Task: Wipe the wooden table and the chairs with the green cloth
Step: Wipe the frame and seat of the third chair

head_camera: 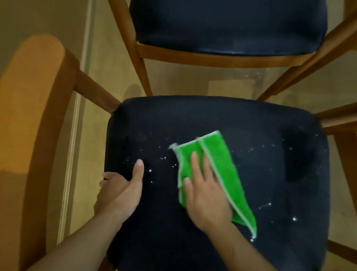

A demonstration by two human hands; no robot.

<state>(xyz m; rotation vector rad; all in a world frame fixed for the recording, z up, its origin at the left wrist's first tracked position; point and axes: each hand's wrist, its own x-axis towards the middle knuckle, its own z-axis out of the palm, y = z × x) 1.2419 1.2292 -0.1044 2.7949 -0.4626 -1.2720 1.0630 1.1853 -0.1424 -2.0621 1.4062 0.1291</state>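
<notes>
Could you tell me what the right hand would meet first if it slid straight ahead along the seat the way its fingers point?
The right hand, pressing the green cloth flat, points toward the seat's far edge. Only white crumbs and bare cushion appear ahead; the way looks free.

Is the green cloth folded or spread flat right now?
Folded: the green cloth shows a white hem running across its middle, with layers overlapping under the right hand pressing it on the near chair seat.

Dim, warm light; right hand motion-blurred; wide-angle bending at the edges.
</notes>
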